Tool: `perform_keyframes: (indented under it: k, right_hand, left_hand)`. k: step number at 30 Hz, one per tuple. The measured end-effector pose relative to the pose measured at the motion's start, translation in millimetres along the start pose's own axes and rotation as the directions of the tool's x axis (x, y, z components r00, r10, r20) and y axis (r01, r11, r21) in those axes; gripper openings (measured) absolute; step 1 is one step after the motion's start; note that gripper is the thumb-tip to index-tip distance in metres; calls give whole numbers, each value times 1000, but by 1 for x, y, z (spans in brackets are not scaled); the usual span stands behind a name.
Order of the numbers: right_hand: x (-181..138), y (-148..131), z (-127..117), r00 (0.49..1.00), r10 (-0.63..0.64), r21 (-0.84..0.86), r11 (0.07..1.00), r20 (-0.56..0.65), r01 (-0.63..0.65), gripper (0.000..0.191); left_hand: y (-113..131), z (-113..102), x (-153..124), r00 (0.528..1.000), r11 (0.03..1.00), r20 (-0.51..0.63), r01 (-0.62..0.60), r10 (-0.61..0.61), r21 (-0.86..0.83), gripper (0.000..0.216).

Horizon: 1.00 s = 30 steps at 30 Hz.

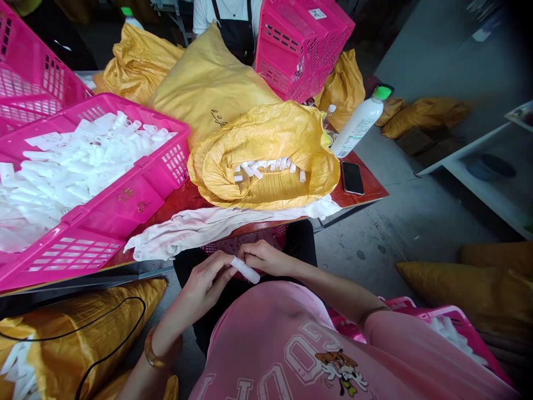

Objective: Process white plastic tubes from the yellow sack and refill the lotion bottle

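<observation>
The left hand (202,290) and right hand (264,258) meet in front of the body, both curled into a pinching grip.

We see a grey concrete floor (416,239), yellow woven sacks (425,116) lying on it, and a white shelf (470,161) at the right.

The pink T-shirt (266,355) bears large white block letters (283,366), upside down to the camera, with two O's clear and the rest lost in folds. Dark handwriting (219,116) on a yellow sack (208,94), gold characters (133,199) on a pink basket (95,222) and the label (347,136) on a white bottle (360,119) are unreadable.
</observation>
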State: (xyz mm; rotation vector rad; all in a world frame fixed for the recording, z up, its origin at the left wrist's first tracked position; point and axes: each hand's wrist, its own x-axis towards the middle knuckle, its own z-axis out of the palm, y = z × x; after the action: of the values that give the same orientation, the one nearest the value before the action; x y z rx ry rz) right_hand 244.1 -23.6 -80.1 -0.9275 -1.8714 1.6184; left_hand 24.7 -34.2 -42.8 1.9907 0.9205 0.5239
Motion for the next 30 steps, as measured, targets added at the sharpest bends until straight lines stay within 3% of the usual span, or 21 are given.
perform_keyframes:
  k: [2, 7, 14, 19, 21, 24, 27, 30]
  right_hand:
    - [-2, 3, 1, 1000, -15, 69, 997, 20, 14, 19]
    - [2, 0, -14, 979, -165, -123, 976, 122, 180, 20]
    - [11, 2, -18, 957, -229, -43, 970, 179, 240, 19]
    - [12, 4, -8, 978, -146, -74, 984, 151, 159, 16]
    - [9, 5, -4, 989, -77, 64, 996, 127, 70, 20]
    - [-2, 8, 3, 981, 13, 308, 948, 194, -73, 29]
    - [-12, 21, 12, 989, 78, 155, 983, 125, -97, 24]
    - [-15, 42, 16, 990, 140, -124, 982, 4, -139, 26]
  left_hand:
    - [-3, -1, 0, 1000, 1000, 15, 5, -5, -24, 10]
    - [-5, -5, 1, 996, 997, 84, 31, -25, -74, 8]
    - [-2, -4, -1, 995, 994, 95, 33, -23, -108, 6]
    - [-8, -2, -2, 998, 998, 65, -5, 10, -69, 7]
    - [-10, -2, -3, 999, 998, 45, -20, 22, -56, 8]
    - [-15, 7, -8, 998, 1000, -54, -26, 27, 14, 13]
    - [-26, 24, -13, 990, 994, -137, -10, 24, 105, 27]
    - [-42, 32, -13, 997, 993, -63, -30, 37, 113, 45]
